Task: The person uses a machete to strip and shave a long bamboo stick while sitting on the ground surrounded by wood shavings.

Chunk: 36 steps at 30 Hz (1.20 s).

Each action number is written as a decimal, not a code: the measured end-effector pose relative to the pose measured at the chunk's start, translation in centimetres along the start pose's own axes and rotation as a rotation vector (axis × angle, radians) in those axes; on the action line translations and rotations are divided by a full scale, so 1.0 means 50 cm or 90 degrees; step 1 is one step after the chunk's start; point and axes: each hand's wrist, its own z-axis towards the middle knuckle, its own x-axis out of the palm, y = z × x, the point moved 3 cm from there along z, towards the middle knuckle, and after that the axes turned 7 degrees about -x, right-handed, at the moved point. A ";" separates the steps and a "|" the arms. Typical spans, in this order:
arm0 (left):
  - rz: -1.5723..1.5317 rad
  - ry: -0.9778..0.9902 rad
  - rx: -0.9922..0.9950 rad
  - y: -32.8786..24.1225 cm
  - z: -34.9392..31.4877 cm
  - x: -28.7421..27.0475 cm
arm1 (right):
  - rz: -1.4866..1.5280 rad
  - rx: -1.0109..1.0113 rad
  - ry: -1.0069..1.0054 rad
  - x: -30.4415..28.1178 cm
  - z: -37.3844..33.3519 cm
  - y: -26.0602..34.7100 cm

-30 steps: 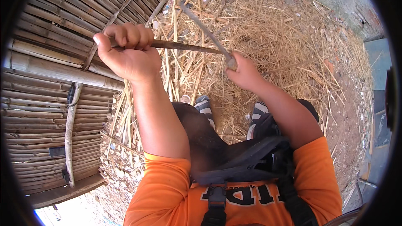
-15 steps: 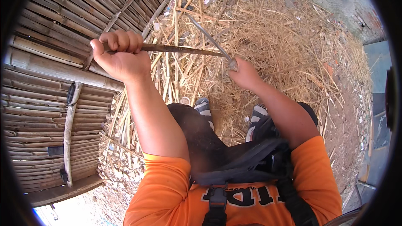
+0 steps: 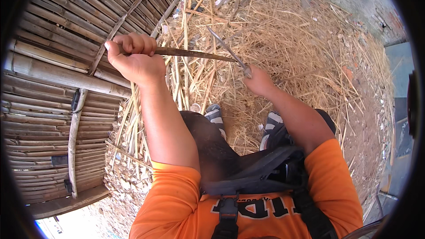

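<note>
My left hand (image 3: 141,64) is closed around a brown wooden stick (image 3: 190,53), raised in front of the bamboo wall. The stick runs nearly level to the right, tapering toward its far end. My right hand (image 3: 260,82) grips the handle of a knife (image 3: 229,49) with a long, narrow metal blade. The blade slants up and to the left from my fist. Near the handle it meets or crosses the tapered end of the stick; whether they touch I cannot tell.
Dry straw (image 3: 301,40) and split stalks cover the ground, with bits of litter at the far side. A bamboo wall (image 3: 62,71) rises on the left, a plastered wall (image 3: 354,0) at the far right. My sandalled feet (image 3: 216,117) stand in the straw.
My left hand has shifted slightly right with the stick. The knife's tip has come down and a little to the right, while my right hand has barely moved.
</note>
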 end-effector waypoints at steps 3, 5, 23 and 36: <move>-0.002 0.028 -0.001 0.001 -0.003 0.005 | 0.044 -0.059 -0.019 -0.014 0.010 0.038; -0.025 0.063 -0.026 0.003 -0.001 0.003 | 0.053 -0.068 0.010 -0.009 0.016 0.021; -0.026 0.080 -0.068 0.018 0.017 0.000 | -0.068 -0.016 0.033 0.024 0.032 -0.048; -0.009 0.025 -0.021 0.015 0.017 -0.017 | -0.001 0.072 -0.076 -0.017 0.042 -0.043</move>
